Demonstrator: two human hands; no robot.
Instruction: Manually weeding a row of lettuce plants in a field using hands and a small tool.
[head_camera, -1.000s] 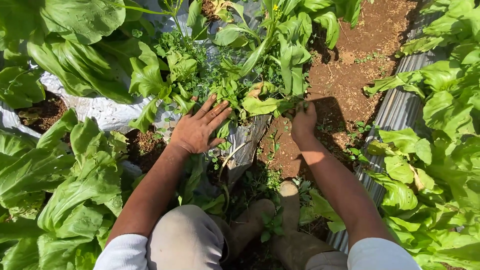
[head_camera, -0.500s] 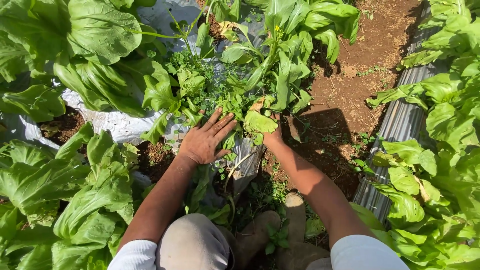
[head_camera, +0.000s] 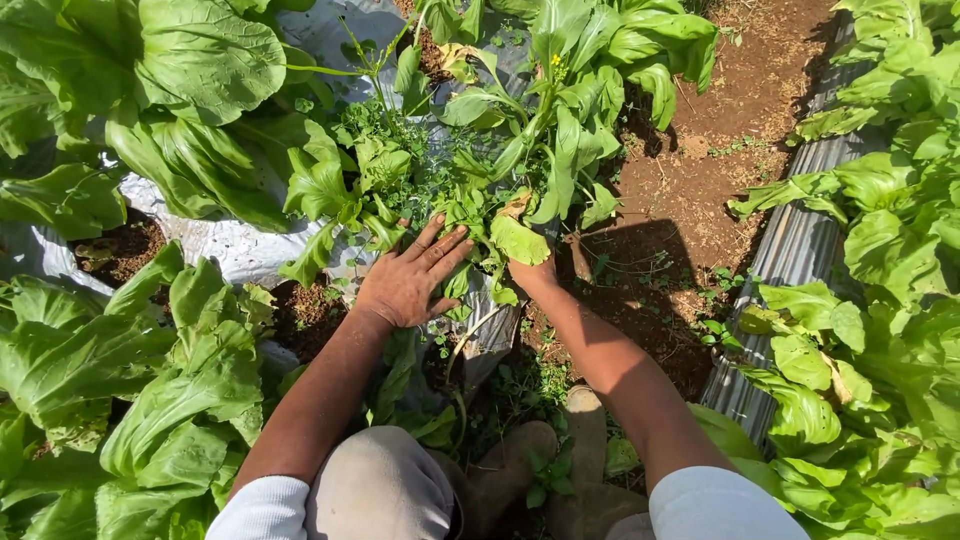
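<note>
Your left hand (head_camera: 408, 283) lies flat and released on the silver mulch film (head_camera: 235, 250). Your right hand (head_camera: 533, 272) is hidden under the bolting leafy green plant (head_camera: 545, 140); its grasp cannot be told. The leaves look soft and tearable: grip at the stem base.

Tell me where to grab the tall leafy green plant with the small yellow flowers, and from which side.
Grip the tall leafy green plant with small yellow flowers low on its stem bundle, probably from the near side. The leaves fan outward higher up and narrow toward the soil, so the base likely gives the firmest hold. The right hand is already there, mostly hidden under a leaf; the left hand lies flat on the weeds beside it.
</note>
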